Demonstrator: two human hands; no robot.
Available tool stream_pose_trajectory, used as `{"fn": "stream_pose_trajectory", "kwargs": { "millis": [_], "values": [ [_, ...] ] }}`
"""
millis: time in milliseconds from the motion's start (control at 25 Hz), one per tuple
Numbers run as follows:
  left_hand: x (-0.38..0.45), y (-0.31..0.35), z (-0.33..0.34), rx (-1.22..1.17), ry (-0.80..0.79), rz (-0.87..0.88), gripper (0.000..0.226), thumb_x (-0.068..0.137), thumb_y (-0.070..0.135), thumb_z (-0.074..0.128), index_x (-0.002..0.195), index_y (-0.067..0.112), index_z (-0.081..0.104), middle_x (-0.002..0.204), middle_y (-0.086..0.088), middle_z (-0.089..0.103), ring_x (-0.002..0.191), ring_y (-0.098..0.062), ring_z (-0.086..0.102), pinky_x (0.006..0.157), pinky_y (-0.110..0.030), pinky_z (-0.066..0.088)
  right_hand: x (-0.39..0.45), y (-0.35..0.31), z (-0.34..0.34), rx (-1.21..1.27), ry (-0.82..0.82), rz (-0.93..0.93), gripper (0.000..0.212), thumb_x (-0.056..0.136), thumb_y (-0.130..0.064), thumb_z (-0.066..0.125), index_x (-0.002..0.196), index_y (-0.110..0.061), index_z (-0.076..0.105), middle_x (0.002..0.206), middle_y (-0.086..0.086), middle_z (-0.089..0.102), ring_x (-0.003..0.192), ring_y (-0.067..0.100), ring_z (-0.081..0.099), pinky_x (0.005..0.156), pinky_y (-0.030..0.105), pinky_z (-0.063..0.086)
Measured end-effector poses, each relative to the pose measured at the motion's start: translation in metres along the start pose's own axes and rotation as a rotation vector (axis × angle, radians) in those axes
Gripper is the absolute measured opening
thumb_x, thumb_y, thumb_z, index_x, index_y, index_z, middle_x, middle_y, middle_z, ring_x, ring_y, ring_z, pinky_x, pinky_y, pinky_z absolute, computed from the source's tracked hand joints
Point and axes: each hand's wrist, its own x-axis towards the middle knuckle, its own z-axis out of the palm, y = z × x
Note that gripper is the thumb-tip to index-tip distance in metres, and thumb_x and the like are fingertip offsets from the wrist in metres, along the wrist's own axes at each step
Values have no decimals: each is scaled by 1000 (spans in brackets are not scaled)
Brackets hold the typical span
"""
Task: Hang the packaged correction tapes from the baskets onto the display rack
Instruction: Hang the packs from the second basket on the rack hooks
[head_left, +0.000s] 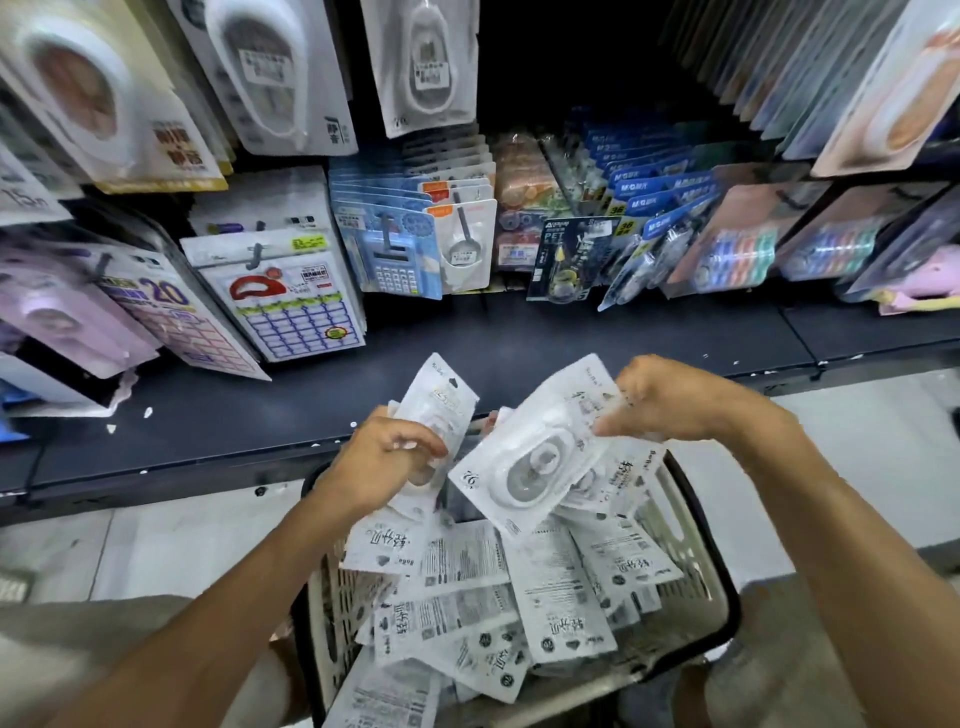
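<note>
Two bare hands work above one pale perforated plastic basket (691, 525) with a dark rim, which sits below the edge of the dark shelf board (571, 338) of the display rack. On the left, the left hand (384, 462) has its fingers curled round a small sheaf of white packaged correction tapes (441, 410); how many packs are in that sheaf cannot be told, but the topmost one stands upright out of the grip, its hang-hole end pointing up toward the rack. Just right of it, the right hand (670, 397) pinches the upper corner of one white blister pack (530, 467), thumb and fingers closed on the card edge; the pack hangs down and leftward from the pinch, tilted, with its oval clear bubble and the tape dispenser inside facing the camera, its lower corner reaching toward the left hand's sheaf. At least one further pack lies pressed behind it under the same hand. Beneath both hands the basket holds a loose heap of the same white printed packs (498, 597), more than a dozen, lying flat and overlapping, most face down. On the rack above, three large white correction-tape packs (280, 78) hang along the top row.
</note>
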Motion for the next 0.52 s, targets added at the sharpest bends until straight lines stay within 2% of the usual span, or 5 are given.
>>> {"fn": "stream_pose_trajectory", "kwargs": {
  "millis": [120,240,360,440,520],
  "values": [
    [-5,13,3,-212,-116,-4,23,83,26,66,66,29,81,82,2,75,80,-12,70,84,-42,53,-19,-17,-15,365,-129,-22,30,82,-17,83,54,-20,71,58,-4,70,51,8,59,52,17,45],
    [-13,27,0,-359,-450,-98,71,73,85,57,101,25,81,105,-6,78,103,-25,73,93,-39,56,-17,-29,1,392,-303,-34,16,82,-12,81,69,-21,79,77,2,78,66,11,71,61,22,54],
    [-25,42,1,-408,-691,-131,49,65,66,82,101,33,81,106,-2,80,96,-17,76,78,-27,61,-9,-39,17,575,-223,-26,10,79,-12,82,76,-19,75,79,4,75,66,15,69,58,25,55],
    [-33,50,5,-446,-727,-151,32,67,36,87,98,34,81,105,-1,80,94,-17,77,74,-28,61,-5,-43,22,696,-123,13,14,77,-17,84,79,-16,70,78,7,71,65,18,66,58,26,52],
    [-35,50,7,-508,-688,-177,34,63,27,86,97,31,82,106,-4,80,94,-19,77,73,-27,60,-2,-49,22,755,-33,61,25,67,-29,88,80,-16,71,79,9,72,65,19,66,59,26,52]
  ]
}}
